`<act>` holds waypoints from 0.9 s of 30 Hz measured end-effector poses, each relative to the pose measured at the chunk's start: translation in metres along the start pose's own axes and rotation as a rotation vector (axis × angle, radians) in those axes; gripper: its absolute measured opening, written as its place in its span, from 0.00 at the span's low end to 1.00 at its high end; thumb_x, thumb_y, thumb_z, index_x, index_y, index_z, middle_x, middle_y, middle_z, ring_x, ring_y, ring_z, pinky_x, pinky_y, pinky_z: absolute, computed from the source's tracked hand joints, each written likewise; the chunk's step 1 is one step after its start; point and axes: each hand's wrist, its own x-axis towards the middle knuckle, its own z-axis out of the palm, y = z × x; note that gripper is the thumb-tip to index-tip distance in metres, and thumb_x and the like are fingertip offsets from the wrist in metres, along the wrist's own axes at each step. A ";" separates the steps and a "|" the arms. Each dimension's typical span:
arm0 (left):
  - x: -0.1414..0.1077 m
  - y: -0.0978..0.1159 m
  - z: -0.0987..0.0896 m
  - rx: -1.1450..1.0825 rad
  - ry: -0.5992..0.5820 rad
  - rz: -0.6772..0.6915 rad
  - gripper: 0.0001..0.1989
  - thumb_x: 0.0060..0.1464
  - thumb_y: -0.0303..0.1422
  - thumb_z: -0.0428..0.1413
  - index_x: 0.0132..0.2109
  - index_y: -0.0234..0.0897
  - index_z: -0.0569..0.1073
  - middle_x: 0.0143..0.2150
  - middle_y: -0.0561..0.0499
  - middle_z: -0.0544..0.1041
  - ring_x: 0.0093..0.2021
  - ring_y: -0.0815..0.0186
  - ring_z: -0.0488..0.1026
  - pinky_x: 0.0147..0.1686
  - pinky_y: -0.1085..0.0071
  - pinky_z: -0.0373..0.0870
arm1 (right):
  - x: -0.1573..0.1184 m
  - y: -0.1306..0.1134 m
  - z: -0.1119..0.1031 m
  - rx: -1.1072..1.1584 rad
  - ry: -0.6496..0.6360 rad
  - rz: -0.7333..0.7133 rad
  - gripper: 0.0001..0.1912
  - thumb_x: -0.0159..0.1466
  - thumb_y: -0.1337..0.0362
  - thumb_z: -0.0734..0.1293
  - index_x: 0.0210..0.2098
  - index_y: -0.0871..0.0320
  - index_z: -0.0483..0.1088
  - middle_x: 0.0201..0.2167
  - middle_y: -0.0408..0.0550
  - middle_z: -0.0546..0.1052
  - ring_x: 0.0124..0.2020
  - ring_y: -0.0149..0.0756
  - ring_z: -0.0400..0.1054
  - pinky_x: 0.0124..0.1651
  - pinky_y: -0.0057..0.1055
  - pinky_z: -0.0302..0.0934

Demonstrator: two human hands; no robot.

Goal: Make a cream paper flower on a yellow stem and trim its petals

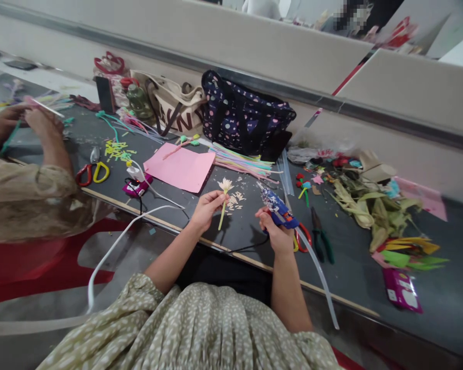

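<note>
Between the thumb and fingers of my left hand is a handmade flower with pale cream petals and a green stem pointing down. My right hand is wrapped round the handle of a blue glue gun, its nozzle angled up and left, apart from the flower. A long clear glue stick sticks out of the gun's back end. Loose cream petals lie on the dark table just right of the flower. Red-and-yellow handled scissors rest partly hidden behind my right wrist.
Pliers lie right of the glue gun, then dried husks. Pink paper and pastel pipe cleaners lie ahead, before a dotted navy bag. A white cable crosses the table edge. A co-worker's hands are at left.
</note>
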 end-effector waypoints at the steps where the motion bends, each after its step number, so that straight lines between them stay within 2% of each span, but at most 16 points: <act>1: 0.000 0.001 0.000 -0.005 -0.005 -0.004 0.15 0.44 0.42 0.68 0.33 0.35 0.78 0.28 0.52 0.76 0.28 0.73 0.70 0.28 0.78 0.66 | 0.000 0.000 0.000 0.000 -0.005 0.004 0.19 0.56 0.50 0.76 0.34 0.56 0.69 0.28 0.42 0.75 0.20 0.27 0.61 0.23 0.28 0.59; 10: 0.000 0.003 -0.001 -0.107 -0.053 -0.087 0.17 0.42 0.42 0.69 0.34 0.34 0.77 0.27 0.54 0.75 0.25 0.75 0.69 0.26 0.78 0.68 | -0.002 0.005 -0.003 -0.029 -0.029 0.010 0.17 0.57 0.50 0.75 0.33 0.56 0.71 0.28 0.42 0.75 0.20 0.27 0.61 0.24 0.28 0.59; 14: 0.001 0.003 -0.001 -0.149 -0.022 -0.103 0.16 0.41 0.40 0.70 0.33 0.34 0.76 0.26 0.55 0.75 0.24 0.76 0.70 0.25 0.79 0.68 | -0.003 0.006 -0.003 -0.016 -0.034 0.017 0.17 0.57 0.51 0.76 0.34 0.56 0.70 0.28 0.42 0.75 0.21 0.28 0.61 0.24 0.28 0.59; 20: 0.001 0.006 0.003 -0.175 0.033 -0.086 0.17 0.37 0.37 0.71 0.31 0.34 0.74 0.25 0.57 0.73 0.22 0.78 0.66 0.20 0.80 0.62 | -0.005 0.007 -0.002 -0.027 -0.026 0.012 0.17 0.57 0.50 0.75 0.34 0.56 0.70 0.28 0.42 0.75 0.21 0.28 0.61 0.24 0.29 0.60; 24: 0.001 0.006 0.004 -0.178 0.035 -0.089 0.17 0.37 0.37 0.71 0.31 0.33 0.74 0.23 0.57 0.72 0.21 0.78 0.66 0.20 0.81 0.62 | -0.006 0.011 0.000 -0.034 -0.042 0.011 0.17 0.57 0.50 0.75 0.34 0.55 0.70 0.27 0.42 0.75 0.21 0.29 0.61 0.24 0.29 0.60; 27: 0.001 0.004 0.003 -0.166 0.046 -0.089 0.17 0.37 0.37 0.72 0.31 0.34 0.74 0.25 0.56 0.74 0.23 0.77 0.68 0.21 0.80 0.63 | -0.008 0.013 0.002 -0.052 -0.063 -0.010 0.16 0.58 0.51 0.75 0.33 0.55 0.71 0.27 0.42 0.75 0.20 0.28 0.60 0.25 0.29 0.59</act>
